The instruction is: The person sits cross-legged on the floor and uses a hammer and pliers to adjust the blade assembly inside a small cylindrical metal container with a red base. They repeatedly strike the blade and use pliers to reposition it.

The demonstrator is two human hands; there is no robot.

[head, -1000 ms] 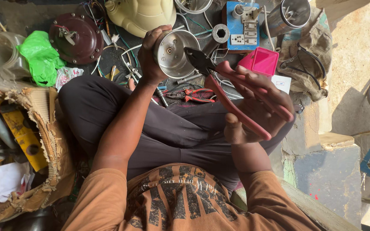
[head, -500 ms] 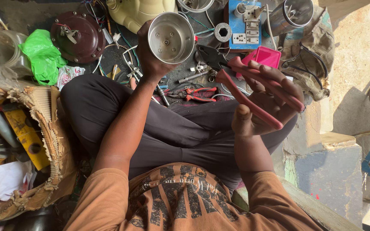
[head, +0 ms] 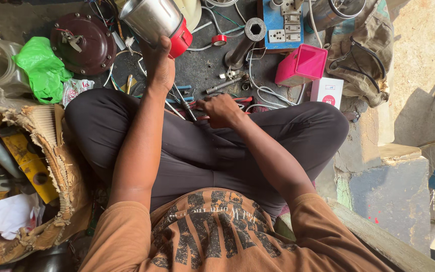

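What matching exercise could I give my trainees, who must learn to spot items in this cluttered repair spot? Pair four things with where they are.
Things:
1. shiny steel mixer jar with a red base
2. bright pink plastic box
3. crumpled green plastic bag
4. round dark brown metal cover

Places:
A. on the floor beside the blue switchboard
B. held up in the left hand
C. on the floor beside the green bag, near the jar
D. by the torn cardboard box, next to the person's knee

Pairs: 1-B, 2-A, 3-D, 4-C
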